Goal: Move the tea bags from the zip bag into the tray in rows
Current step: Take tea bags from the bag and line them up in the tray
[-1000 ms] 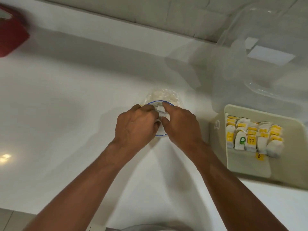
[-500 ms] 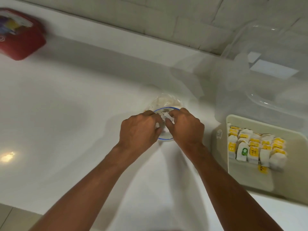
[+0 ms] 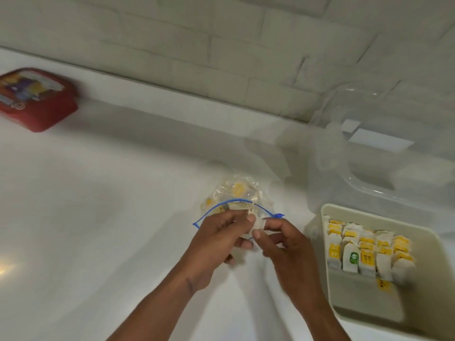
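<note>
the tray (image 3: pixel 369 306) at 4 o'clock holds rows of tea bags (image 3: pixel 364 254); a careless drop could topple them. the zip bag (image 3: pixel 234 193) at centre is light and may spill if pulled. left hand (image 3: pixel 216 242) grips its mouth, right hand (image 3: pixel 285 247) pinches one tea bag (image 3: pixel 259 223). yellow labels (image 3: pixel 334 252) are too blurred to read.

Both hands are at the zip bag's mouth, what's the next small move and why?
Probably carry the tea bag pinched by the right hand to the tray and stand it before the front row: the left hand holds the zip bag, and the tray's near part is bare.
</note>
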